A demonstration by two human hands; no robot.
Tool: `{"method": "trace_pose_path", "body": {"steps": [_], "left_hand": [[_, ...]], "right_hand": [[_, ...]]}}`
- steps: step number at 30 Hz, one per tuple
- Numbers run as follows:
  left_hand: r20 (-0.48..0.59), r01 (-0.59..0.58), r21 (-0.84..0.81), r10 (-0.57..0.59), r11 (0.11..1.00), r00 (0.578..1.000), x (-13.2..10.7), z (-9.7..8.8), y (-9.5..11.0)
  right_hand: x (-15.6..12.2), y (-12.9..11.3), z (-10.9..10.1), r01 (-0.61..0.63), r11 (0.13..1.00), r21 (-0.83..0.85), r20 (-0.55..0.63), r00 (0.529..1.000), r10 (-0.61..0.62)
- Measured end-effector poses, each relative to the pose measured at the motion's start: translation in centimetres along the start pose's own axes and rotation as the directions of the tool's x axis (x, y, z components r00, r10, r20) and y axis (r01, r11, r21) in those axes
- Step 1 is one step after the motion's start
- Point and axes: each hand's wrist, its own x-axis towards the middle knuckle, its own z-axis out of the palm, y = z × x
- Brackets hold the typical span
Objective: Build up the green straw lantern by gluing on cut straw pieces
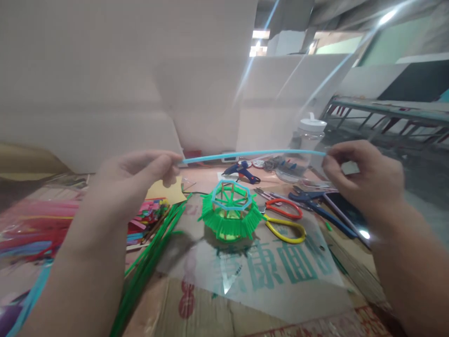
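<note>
A light blue pipe cleaner (252,153) stretches nearly level between my two hands, bowed slightly upward. My left hand (150,171) pinches its left end between thumb and fingers. At the other end, my right hand (365,173) grips the tip between thumb and forefinger. Below it on the table stands a small green craft piece (231,220) with a fringed skirt, short brown posts and a light blue octagonal ring (231,182) on top. Neither hand touches this piece.
Scissors with red and yellow handles (286,229), blue pliers (322,210) and a blue glue gun (242,172) lie around the piece. Green stems (150,262) and colourful bundles (42,224) are at left. A clear bottle (310,135) stands behind; a plastic sheet (266,290) lies in front.
</note>
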Motion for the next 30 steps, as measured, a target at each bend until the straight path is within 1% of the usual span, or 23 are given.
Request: {"method": "trace_pose_path", "body": {"steps": [1, 2, 3, 4, 5, 6, 7, 8, 9, 10, 12, 15, 17, 19, 22, 24, 26, 28, 30], "left_hand": [[0.048, 0.019, 0.039, -0.021, 0.999, 0.999, 0.0, 0.3, 0.3], [0.071, 0.023, 0.063, -0.028, 0.998, 0.997, -0.1, 0.6, 0.6], [0.069, 0.002, 0.070, -0.007, 0.998, 0.998, -0.3, 1.0, 1.0], [0.096, -0.025, 0.089, 0.017, 0.996, 0.995, -0.4, 1.4, 1.4], [0.115, -0.070, 0.107, 0.057, 0.992, 0.992, -0.5, 1.8, 1.6], [0.118, -0.123, 0.114, 0.109, 0.986, 0.987, -0.6, 2.1, 1.8], [0.107, -0.148, 0.128, 0.135, 0.981, 0.985, -0.6, 2.5, 1.9], [0.126, -0.182, 0.129, 0.166, 0.975, 0.978, -0.6, 2.8, 1.9], [0.148, -0.208, 0.126, 0.189, 0.970, 0.971, -0.6, 3.1, 1.9], [0.171, -0.223, 0.111, 0.202, 0.969, 0.964, -0.6, 3.3, 1.8], [0.204, -0.230, 0.043, 0.217, 0.972, 0.955, -0.8, 3.8, 1.8], [0.203, -0.230, -0.064, 0.238, 0.971, 0.950, -1.7, 4.7, 2.4], [0.221, -0.263, -0.077, 0.274, 0.962, 0.936, -2.6, 5.1, 3.2], [0.235, -0.285, -0.038, 0.286, 0.958, 0.929, -3.5, 5.3, 3.8], [0.209, -0.255, 0.080, 0.234, 0.964, 0.950, -4.2, 4.9, 3.9], [0.196, -0.192, 0.149, 0.161, 0.970, 0.967, -4.1, 4.4, 3.0], [0.174, -0.145, 0.205, 0.110, 0.968, 0.978, -3.7, 3.7, 1.3], [0.234, -0.127, 0.296, 0.058, 0.947, 0.971, -3.0, 3.1, -1.0], [0.327, -0.073, 0.314, -0.035, 0.947, 0.944, -2.4, 2.8, -3.6]], "right_hand": [[0.4, -0.2, -0.1, -0.004, 0.999, -0.048, -0.008, 1.000, 0.004], [0.6, -0.7, -0.2, -0.013, 0.995, -0.100, -0.036, 0.999, 0.009], [0.8, -1.5, -0.5, -0.020, 0.992, -0.127, -0.077, 0.997, 0.010], [0.8, -2.7, -0.7, -0.049, 0.992, -0.114, -0.098, 0.994, 0.038], [0.6, -4.2, -1.0, -0.015, 0.997, -0.081, -0.099, 0.995, 0.007], [0.4, -5.8, -1.3, 0.048, 0.998, -0.036, -0.102, 0.993, -0.051], [0.1, -7.4, -1.5, 0.127, 0.992, 0.015, -0.096, 0.988, -0.125], [-0.1, -8.9, -1.6, 0.175, 0.983, 0.050, -0.056, 0.984, -0.172], [-0.4, -10.2, -1.7, 0.240, 0.970, 0.041, -0.024, 0.971, -0.240], [-0.6, -11.2, -1.7, 0.289, 0.956, 0.042, 0.006, 0.957, -0.289], [-1.0, -12.2, -1.6, 0.342, 0.936, 0.078, 0.051, 0.937, -0.347], [-1.5, -12.3, -1.4, 0.365, 0.906, 0.214, 0.061, 0.921, -0.385], [-1.8, -12.1, -1.3, 0.363, 0.885, 0.291, 0.044, 0.919, -0.392], [-1.9, -12.0, -1.2, 0.357, 0.868, 0.344, 0.032, 0.920, -0.391], [-1.6, -11.7, -1.1, 0.349, 0.855, 0.383, 0.022, 0.922, -0.386], [-1.4, -11.1, -1.1, 0.329, 0.862, 0.385, 0.003, 0.934, -0.357], [-1.2, -10.2, -1.0, 0.295, 0.872, 0.390, -0.022, 0.950, -0.311], [-1.3, -9.1, -0.9, 0.231, 0.895, 0.381, -0.011, 0.969, -0.246], [-1.6, -8.1, -0.7, 0.173, 0.919, 0.353, 0.035, 0.980, -0.198]]}}
